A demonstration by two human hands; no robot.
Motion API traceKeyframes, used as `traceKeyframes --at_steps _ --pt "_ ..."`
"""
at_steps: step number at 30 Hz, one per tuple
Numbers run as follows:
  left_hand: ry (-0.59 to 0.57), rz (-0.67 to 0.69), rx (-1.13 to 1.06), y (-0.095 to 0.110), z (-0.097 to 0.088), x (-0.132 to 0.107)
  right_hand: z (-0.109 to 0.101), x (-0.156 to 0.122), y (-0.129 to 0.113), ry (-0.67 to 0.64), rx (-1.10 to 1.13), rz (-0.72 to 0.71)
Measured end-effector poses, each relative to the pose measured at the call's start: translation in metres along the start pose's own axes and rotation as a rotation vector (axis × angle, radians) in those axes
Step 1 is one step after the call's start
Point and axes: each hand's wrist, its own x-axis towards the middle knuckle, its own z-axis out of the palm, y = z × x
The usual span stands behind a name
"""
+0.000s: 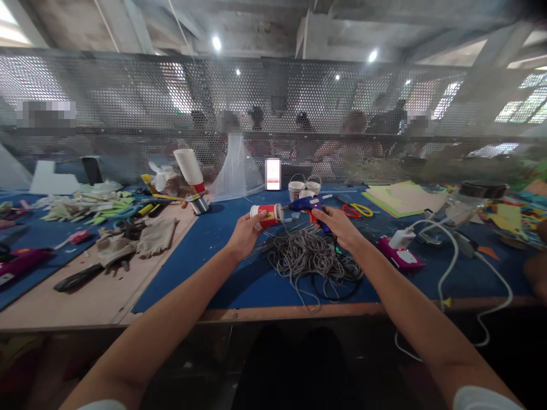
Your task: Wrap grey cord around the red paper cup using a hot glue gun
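Observation:
My left hand is closed round a red and white paper cup, held on its side above the blue mat. My right hand grips a blue glue gun, its nozzle pointing left at the cup's end. Just below both hands lies a tangled heap of grey cord.
Red and yellow scissors, two small cups and a stack of paper cups stand further back. Coloured paper sheets lie at right, a white cable and pink box nearby. Cloth scraps lie left. A mesh screen closes the back.

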Motion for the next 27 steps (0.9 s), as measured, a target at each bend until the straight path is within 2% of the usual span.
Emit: traceKeyframes --at_steps 4,7,10,13,17,24,27 --pt "-0.005 0.003 -0.007 -0.002 -0.002 0.001 -0.017 0.007 0.004 0.034 -0.052 0.071" --pt "0.009 0.002 -0.008 -0.002 -0.001 0.001 -0.032 0.012 0.014 0.046 -0.181 0.096" --pt "0.007 0.009 -0.010 -0.001 0.000 0.001 -0.046 0.016 0.025 0.081 -0.499 0.068" --pt "0.013 0.009 -0.014 -0.002 0.000 0.001 -0.054 0.019 0.033 0.096 -0.818 0.129" --pt "0.012 0.003 -0.019 -0.004 -0.001 0.001 -0.056 0.020 0.037 0.116 -1.051 0.255" --pt "0.005 0.006 -0.016 -0.003 0.000 0.000 -0.051 0.017 0.040 0.132 -1.140 0.346" --pt "0.001 0.011 -0.026 -0.002 0.001 0.000 -0.045 0.012 0.035 0.236 -1.158 0.259"
